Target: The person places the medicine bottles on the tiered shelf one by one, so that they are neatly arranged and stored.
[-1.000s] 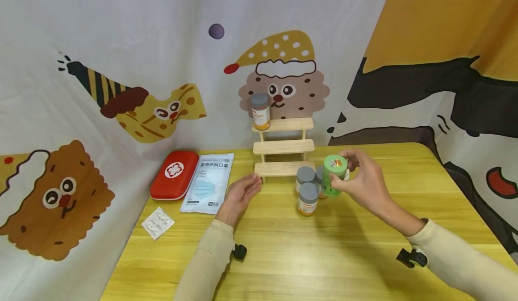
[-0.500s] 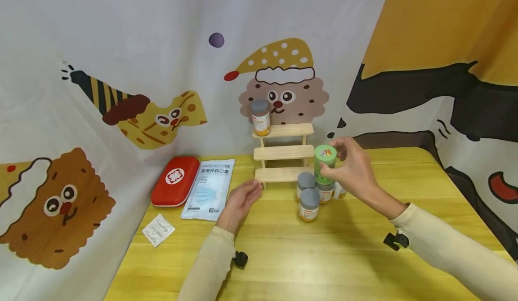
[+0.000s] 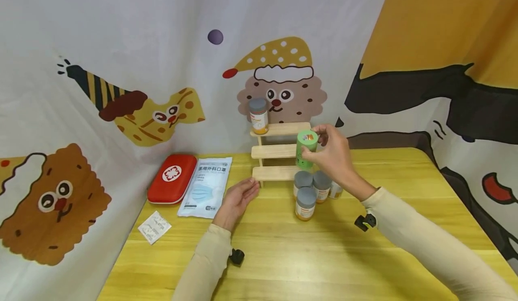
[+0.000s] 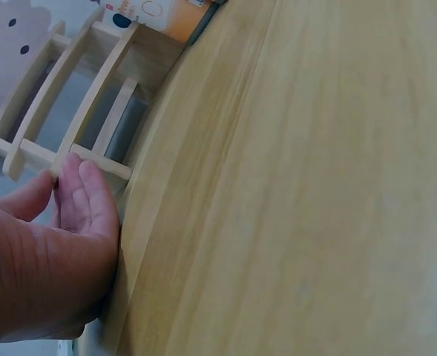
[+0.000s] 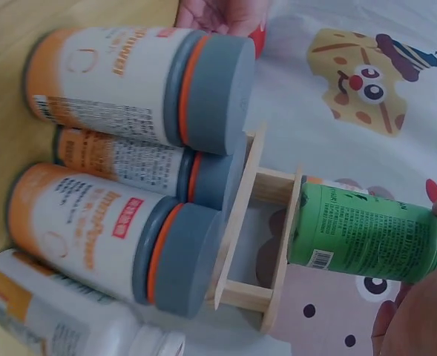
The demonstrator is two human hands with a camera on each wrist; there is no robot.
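My right hand (image 3: 333,152) grips a green cylindrical canister (image 3: 306,150) between thumb and fingers, holding it upright in front of the right side of a three-step wooden shelf (image 3: 273,152). In the right wrist view the canister (image 5: 370,233) shows small print and a barcode. My left hand (image 3: 236,202) rests by the shelf's lower left end; its fairly straight fingers (image 4: 92,196) touch the end of the bottom step. One grey-capped supplement bottle (image 3: 259,117) stands on the top step's left end. Below the canister, three similar bottles (image 3: 305,204) cluster on the table.
A white bottle (image 5: 55,311) stands right of the cluster, partly behind my right hand in the head view. On the left lie a red first-aid case (image 3: 173,178), a mask packet (image 3: 205,187) and a small white sachet (image 3: 154,227). A printed cloth (image 3: 162,22) hangs behind the table.
My right hand has carried the green canister left and upward, from beside the bottle cluster to in front of the shelf. My left hand stays at the shelf's end.
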